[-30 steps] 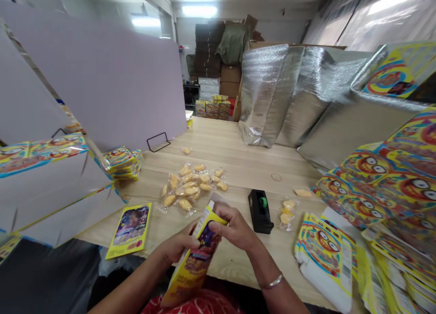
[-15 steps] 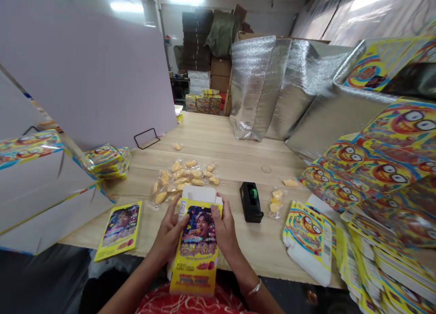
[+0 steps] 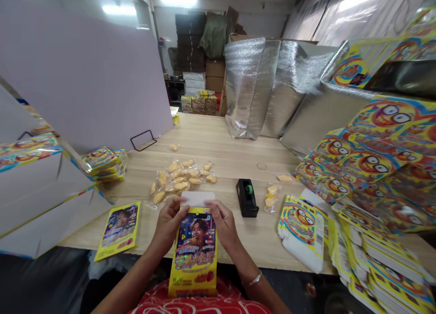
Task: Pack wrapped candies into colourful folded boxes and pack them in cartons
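A yellow printed carton [image 3: 195, 255] lies upright against my lap at the table's front edge, its white top flap [image 3: 198, 198] raised. My left hand [image 3: 172, 221] grips the carton's upper left corner, thumb on the front. The upper right corner is pinched by my right hand [image 3: 223, 221], with the thumb near the flap. Just beyond the carton is a pile of yellow sweets in clear wrappers [image 3: 182, 177]. To the right stands a black tape dispenser [image 3: 247, 198] with a green core. A second yellow carton [image 3: 119, 232] lies flat at the left.
Wrapped sweets [image 3: 271, 198] lie right of the dispenser. Flat cartons [image 3: 303, 227] and tall carton stacks [image 3: 371, 155] crowd the right side. Silver foil bags [image 3: 245, 87] stand at the back. At left are a small carton pile [image 3: 105, 161], white boxes [image 3: 44, 182] and a black wire stand [image 3: 143, 140].
The carton now faces me more squarely, with its flap visible as a narrower strip. Both hands have shifted to its top corners. The whole view has moved slightly.
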Demonstrator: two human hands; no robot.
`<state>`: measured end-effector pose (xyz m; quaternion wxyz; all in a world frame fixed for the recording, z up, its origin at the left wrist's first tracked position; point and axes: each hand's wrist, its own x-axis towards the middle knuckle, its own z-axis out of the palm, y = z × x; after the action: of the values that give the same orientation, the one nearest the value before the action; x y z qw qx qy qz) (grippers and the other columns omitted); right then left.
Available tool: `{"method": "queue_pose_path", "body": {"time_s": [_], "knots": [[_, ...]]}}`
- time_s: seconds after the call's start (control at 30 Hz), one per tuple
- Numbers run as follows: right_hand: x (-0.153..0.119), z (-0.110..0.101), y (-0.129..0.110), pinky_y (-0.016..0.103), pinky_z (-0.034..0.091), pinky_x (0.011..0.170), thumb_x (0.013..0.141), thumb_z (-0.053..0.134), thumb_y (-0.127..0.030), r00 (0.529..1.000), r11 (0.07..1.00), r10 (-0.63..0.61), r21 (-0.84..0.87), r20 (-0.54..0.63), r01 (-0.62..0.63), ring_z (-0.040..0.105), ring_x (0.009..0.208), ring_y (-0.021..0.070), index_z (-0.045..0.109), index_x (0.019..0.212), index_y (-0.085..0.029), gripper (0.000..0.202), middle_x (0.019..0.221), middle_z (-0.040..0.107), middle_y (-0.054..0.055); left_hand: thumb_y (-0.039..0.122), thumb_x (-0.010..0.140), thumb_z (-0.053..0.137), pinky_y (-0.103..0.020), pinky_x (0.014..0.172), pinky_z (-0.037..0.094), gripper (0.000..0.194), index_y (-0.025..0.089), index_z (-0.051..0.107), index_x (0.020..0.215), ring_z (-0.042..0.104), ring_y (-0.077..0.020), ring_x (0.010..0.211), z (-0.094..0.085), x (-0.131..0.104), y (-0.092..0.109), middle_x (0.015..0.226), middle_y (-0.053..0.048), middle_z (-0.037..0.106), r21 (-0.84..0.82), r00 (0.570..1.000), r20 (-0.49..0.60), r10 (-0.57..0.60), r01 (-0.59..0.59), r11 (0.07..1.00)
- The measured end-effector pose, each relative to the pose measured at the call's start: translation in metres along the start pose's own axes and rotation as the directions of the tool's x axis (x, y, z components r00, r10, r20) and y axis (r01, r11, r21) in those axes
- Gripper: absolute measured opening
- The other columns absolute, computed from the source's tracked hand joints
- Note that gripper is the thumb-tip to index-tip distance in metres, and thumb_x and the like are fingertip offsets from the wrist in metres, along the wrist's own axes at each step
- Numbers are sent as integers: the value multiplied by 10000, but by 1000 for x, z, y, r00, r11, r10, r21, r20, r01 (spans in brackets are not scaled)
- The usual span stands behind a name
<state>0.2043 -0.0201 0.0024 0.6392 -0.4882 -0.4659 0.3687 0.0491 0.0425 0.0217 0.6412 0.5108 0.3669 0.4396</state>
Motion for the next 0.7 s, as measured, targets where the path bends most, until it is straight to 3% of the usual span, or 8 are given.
{"method": "queue_pose_path", "body": {"time_s": [0.1,0.17,0.23,0.3,0.37,0.43,0.53,0.7], "knots": [[0,-1,-4,232,445,654,913,538,-451,999,993,12,120,-36,-8,533,693,125,461,1320,-251,460,767,539,-30,375,674,789,-249,632,492,498,240,524,1074,614,-145,652,3,1,9,747,38,654,-91,999,44,-20,24,996],[0,-5,-8,247,470,722,907,563,-409,999,994,-25,110,25,22,587,778,138,575,1190,-245,328,826,606,-4,344,653,812,-232,626,488,348,195,561,843,612,-137,654,2,2,12,730,19,655,-63,998,55,-7,11,998],[1,-9,-14,279,474,814,882,607,-376,992,994,-82,81,99,74,612,923,172,658,968,-217,188,943,664,41,345,649,817,-222,622,484,360,179,499,683,620,-138,702,1,0,14,837,-9,672,-37,998,66,-7,10,999],[2,-12,-23,298,479,825,849,644,-381,987,993,-98,76,126,89,619,951,194,657,830,-199,183,981,687,64,381,687,788,-228,630,485,356,189,489,710,614,-141,733,3,-4,18,906,-6,660,-40,992,124,-14,19,999],[2,-12,-32,288,493,747,827,653,-409,996,996,-38,85,85,31,632,847,186,628,742,-191,236,913,700,63,432,753,722,-208,588,454,327,203,489,739,565,-119,659,7,-8,24,776,31,608,-10,983,183,-4,6,1000],[3,-11,-38,273,495,665,810,659,-428,998,992,61,112,18,-63,622,744,169,613,736,-189,255,852,699,49,459,803,661,-191,530,408,292,210,512,768,503,-102,576,12,-10,32,658,57,531,55,984,179,3,-13,998],[6,-13,-42,235,458,576,768,702,-413,989,977,147,157,-21,-142,578,628,132,637,798,-177,247,739,671,6,468,796,656,-205,529,411,284,216,616,919,521,-117,587,18,-9,42,706,39,574,144,989,149,8,-29,989],[8,-24,-37,216,442,604,776,719,-381,984,977,150,139,92,-162,595,643,117,691,782,-161,221,718,689,-1,496,738,701,-226,581,451,320,190,744,820,584,-161,663,14,-3,42,732,-18,674,225,979,190,-78,34,974]]}}
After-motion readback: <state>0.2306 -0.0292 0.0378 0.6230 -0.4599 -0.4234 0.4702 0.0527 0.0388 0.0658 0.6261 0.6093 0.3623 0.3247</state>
